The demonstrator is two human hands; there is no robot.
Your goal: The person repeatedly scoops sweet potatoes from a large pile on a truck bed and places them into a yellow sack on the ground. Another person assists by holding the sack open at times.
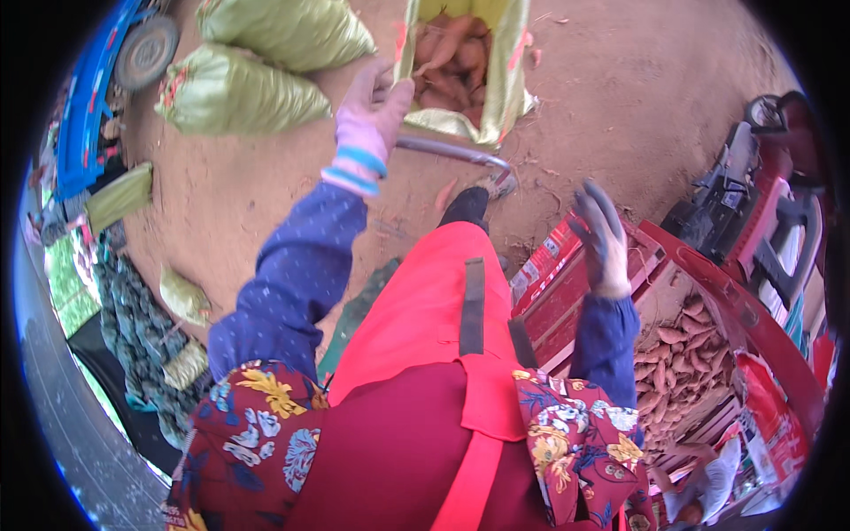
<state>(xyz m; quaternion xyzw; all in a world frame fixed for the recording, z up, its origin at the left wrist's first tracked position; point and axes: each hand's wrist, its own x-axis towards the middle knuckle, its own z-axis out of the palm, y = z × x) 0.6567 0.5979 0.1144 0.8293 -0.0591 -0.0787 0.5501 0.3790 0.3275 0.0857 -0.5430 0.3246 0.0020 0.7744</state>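
Note:
My left hand, in a pale purple glove with blue bands at the cuff, is at the near left edge of an open woven sack. Its thumb and fingers meet the sack's rim, but whether they grip it is hard to tell. Sweet potatoes lie inside the sack. A metal bar runs along the sack's near side. On the right, my right hand is raised in a glove with dark fingers, the fingers apart and holding nothing. It is above the edge of a red cart with slatted boards.
Two filled woven sacks lie at the upper left, near a blue vehicle. More sweet potatoes fill the red cart's bed at the right. A dark red vehicle stands beyond. Another person is at the lower right.

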